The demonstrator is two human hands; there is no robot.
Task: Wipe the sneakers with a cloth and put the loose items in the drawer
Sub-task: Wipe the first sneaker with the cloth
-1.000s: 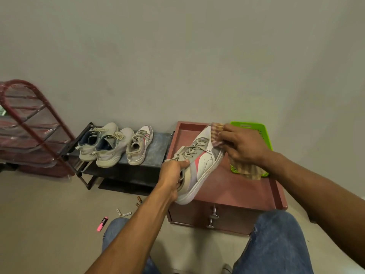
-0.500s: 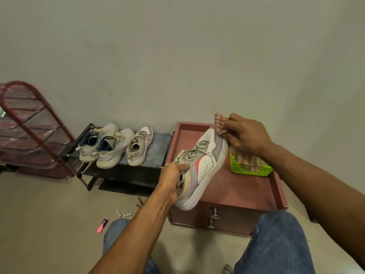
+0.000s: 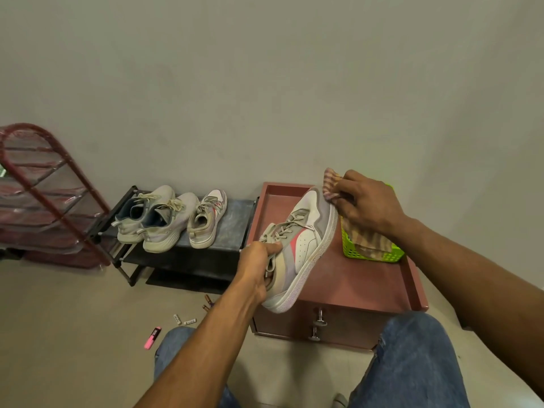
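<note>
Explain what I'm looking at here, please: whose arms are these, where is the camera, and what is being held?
There is no machine here. A person wears a wide-angle camera on the head, so you look down along their own arms. The left hand grips a white and grey sneaker by its heel end, tilted above a reddish drawer unit. The right hand presses a striped cloth against the sneaker's toe. A green basket stands on the unit. Three more sneakers sit on a low dark rack. On the floor lie a pink marker and a few small loose items, too small to identify.
</note>
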